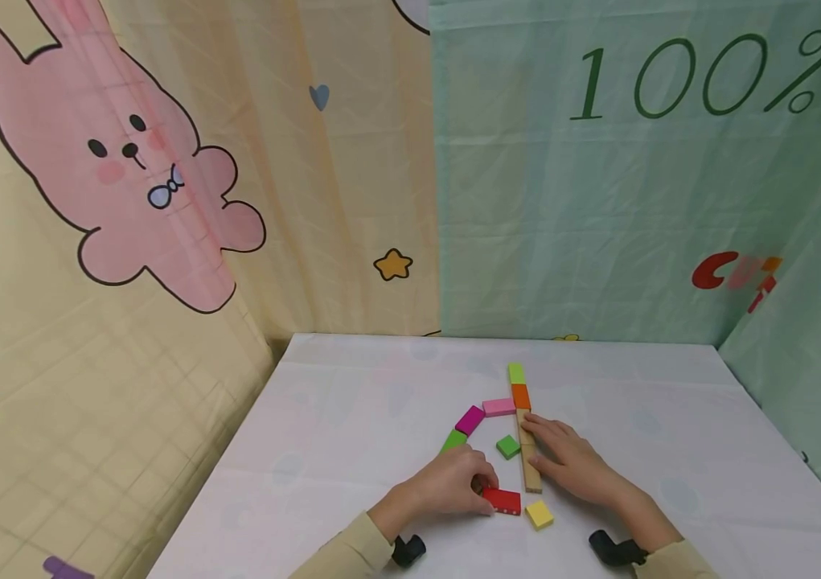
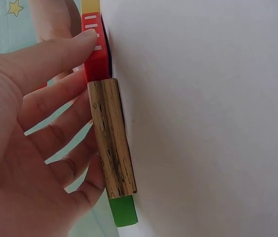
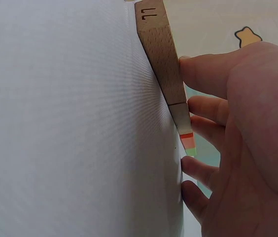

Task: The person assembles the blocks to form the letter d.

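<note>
My left hand (image 1: pixel 446 482) pinches a red block (image 1: pixel 504 502) with white marks at its left end, the thumb on its near face. Right beside that red block lies a dark-grained wooden block (image 2: pixel 112 138), mostly hidden under the hand in the head view. My right hand (image 1: pixel 576 462) rests its fairly straight fingertips along the right side of a column of plain wooden blocks (image 1: pixel 531 468); one bears an engraved mark on its end in the right wrist view. An orange block (image 1: pixel 521 396) and a lime block (image 1: pixel 516 373) continue that column away from me.
A pink block (image 1: pixel 499 407), a magenta block (image 1: pixel 470 420) and a green block (image 1: pixel 453 439) curve from the column toward my left hand. A small green block (image 1: pixel 507 447) lies inside the curve. A yellow block (image 1: pixel 539 515) sits right of the red one. Printed curtains surround the white table (image 1: pixel 352 386).
</note>
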Available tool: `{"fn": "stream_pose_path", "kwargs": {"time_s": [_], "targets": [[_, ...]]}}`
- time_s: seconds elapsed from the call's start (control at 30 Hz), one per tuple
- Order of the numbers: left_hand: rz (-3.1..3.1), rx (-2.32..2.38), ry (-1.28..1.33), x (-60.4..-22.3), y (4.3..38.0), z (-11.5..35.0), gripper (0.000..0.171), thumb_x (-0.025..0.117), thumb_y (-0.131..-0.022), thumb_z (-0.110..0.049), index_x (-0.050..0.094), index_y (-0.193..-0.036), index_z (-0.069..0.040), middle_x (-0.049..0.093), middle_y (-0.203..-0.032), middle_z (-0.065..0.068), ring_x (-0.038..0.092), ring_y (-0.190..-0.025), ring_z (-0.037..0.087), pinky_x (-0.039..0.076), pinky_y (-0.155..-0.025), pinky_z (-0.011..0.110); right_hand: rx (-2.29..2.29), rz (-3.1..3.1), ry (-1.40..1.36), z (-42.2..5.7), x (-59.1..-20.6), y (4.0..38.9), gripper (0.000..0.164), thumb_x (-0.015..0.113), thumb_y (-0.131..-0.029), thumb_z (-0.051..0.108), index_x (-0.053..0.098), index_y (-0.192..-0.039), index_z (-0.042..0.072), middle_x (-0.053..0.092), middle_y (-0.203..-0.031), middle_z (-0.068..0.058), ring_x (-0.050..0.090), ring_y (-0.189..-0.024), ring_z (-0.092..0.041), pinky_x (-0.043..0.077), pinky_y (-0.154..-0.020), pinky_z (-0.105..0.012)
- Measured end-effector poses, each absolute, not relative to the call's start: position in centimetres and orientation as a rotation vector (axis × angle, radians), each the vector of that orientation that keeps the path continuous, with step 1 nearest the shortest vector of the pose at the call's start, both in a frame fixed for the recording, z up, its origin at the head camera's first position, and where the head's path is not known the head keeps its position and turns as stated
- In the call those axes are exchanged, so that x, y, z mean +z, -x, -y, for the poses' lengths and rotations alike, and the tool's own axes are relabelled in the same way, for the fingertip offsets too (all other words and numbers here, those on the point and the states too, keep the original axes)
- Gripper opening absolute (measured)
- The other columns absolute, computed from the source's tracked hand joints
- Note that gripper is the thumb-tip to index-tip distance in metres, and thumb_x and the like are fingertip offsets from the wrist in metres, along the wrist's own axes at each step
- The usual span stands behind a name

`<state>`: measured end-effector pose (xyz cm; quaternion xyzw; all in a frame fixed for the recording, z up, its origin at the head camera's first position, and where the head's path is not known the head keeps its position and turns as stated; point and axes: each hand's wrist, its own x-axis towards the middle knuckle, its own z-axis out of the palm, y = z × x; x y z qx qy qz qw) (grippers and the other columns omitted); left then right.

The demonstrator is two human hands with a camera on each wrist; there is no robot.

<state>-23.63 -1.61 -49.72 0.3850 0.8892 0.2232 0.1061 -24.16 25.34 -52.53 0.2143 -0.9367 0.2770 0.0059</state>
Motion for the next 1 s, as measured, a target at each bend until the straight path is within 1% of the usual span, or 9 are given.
{"fn": "stream_pose_path", "kwargs": {"time_s": [0.3, 0.57, 0.8, 1.0], "targets": [[-2.634, 0.607, -1.175, -49.73, 23.75, 1.58, 0.023, 0.086, -0.081, -0.037, 0.076, -0.100, -0.028, 0.058, -0.083, -0.023, 0.048, -0.080, -0.002, 0.043, -0.068, 0.014, 0.863, 2.920, -0.678, -25.36, -52.56, 24.13, 0.063, 0.063, -0.099, 0.040, 0.044, -0.153, 0.015, 0.035, -0.160, -0.005, 0.033, -0.141, -0.040, 0.032, -0.104, -0.070], [-2.616, 0.610, -1.178, -49.66, 23.75, 1.57, 0.034, 0.086, -0.081, -0.037, 0.077, -0.112, -0.028, 0.059, -0.088, -0.024, 0.049, -0.080, -0.003, 0.043, -0.067, 0.015, 0.867, 2.919, -0.681, -25.43, -52.55, 24.15, 0.063, 0.063, -0.099, 0.042, 0.044, -0.153, 0.016, 0.036, -0.160, -0.005, 0.033, -0.140, -0.041, 0.032, -0.103, -0.071], [-2.611, 0.595, -1.211, -49.54, 23.70, 1.79, 0.030, 0.086, -0.080, -0.038, 0.078, -0.107, -0.028, 0.059, -0.085, -0.023, 0.048, -0.078, -0.003, 0.042, -0.067, 0.015, 0.876, 2.929, -0.667, -25.37, -52.43, 24.19, 0.062, 0.062, -0.099, 0.041, 0.043, -0.153, 0.017, 0.035, -0.160, -0.004, 0.032, -0.141, -0.039, 0.031, -0.104, -0.071], [-2.601, 0.595, -1.208, -49.61, 23.74, 1.97, 0.030, 0.086, -0.080, -0.039, 0.078, -0.107, -0.029, 0.059, -0.087, -0.023, 0.048, -0.080, -0.003, 0.042, -0.068, 0.015, 0.878, 2.945, -0.653, -25.30, -52.43, 24.19, 0.063, 0.062, -0.099, 0.042, 0.043, -0.154, 0.018, 0.034, -0.161, -0.004, 0.031, -0.142, -0.040, 0.031, -0.103, -0.072]]}}
